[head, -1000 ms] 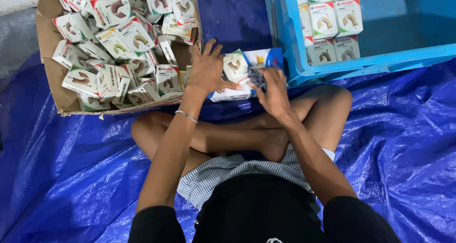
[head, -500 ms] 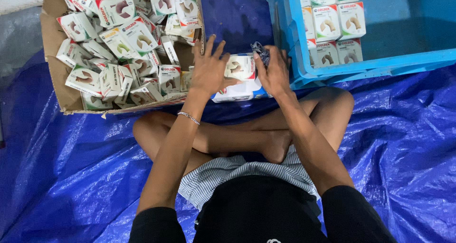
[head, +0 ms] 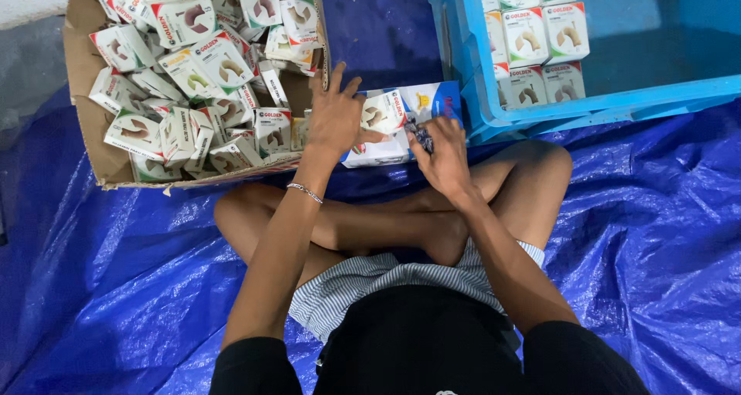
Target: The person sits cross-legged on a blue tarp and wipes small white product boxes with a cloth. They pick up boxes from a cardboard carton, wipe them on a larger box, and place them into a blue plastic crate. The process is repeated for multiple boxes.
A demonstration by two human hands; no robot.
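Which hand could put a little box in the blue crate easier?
Probably the right hand: it sits beside the blue crate, pinching a small dark thing. The left hand lies flat on a small box, nearer the cardboard box.

Small white boxes with red edges (head: 193, 79) lie heaped in the cardboard carton (head: 85, 102); similar ones (head: 532, 32) stand in neat rows in the blue crate (head: 540, 109) — one more box (head: 384, 111), perhaps the same kind, sits under the left hand (head: 336, 117).

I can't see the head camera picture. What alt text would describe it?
A person sitting cross-legged on a blue tarp presses the left hand on a small white box while the right hand pinches a small dark item beside it. A cardboard box of jumbled small boxes lies at left, a blue crate with neat rows at right.
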